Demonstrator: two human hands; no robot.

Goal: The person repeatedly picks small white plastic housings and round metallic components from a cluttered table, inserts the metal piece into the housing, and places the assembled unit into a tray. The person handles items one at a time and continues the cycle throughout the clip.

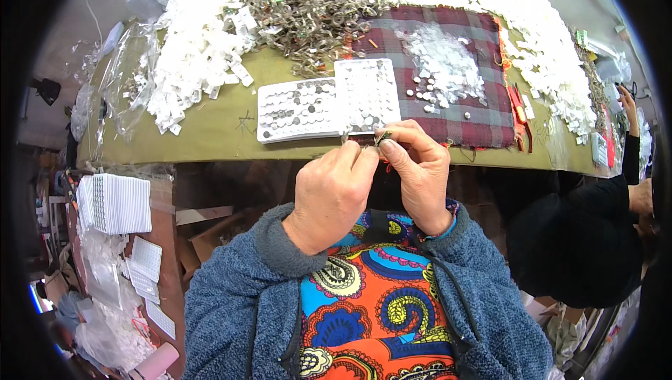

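Item: small metal clip [382, 136], greenish-brown, being pinched between the fingers of both hands just above the near edge of the table [210, 131]. The left hand [329, 194] is closing its fingertips on the piece from the left; the right hand [420, 173] is pressing thumb and forefinger together on it from the right. Whether a white part is also being held there is too small to tell.

Trays: two white perforated trays [329, 103] are lying side by side at the middle of the near edge, directly beyond the hands. The left one is showing a good many holes filled with dark pieces and some bare; the right one is looking mostly pale, its filling unclear. Judged from this, the loading is only partly through.

Stock remaining: a large heap of metal clips [311, 12] is sitting toward the far edge, and white plastic pieces [196, 58] are spreading along the left part and the far right corner. A smaller scatter of white discs [444, 65] is resting on a plaid cloth [483, 110] right of the trays. Much material appears untouched.

Surroundings: a stack of white trays [115, 203] is waiting on a lower surface at the left; another person in a dark sleeve [630, 159] is working at the right end.
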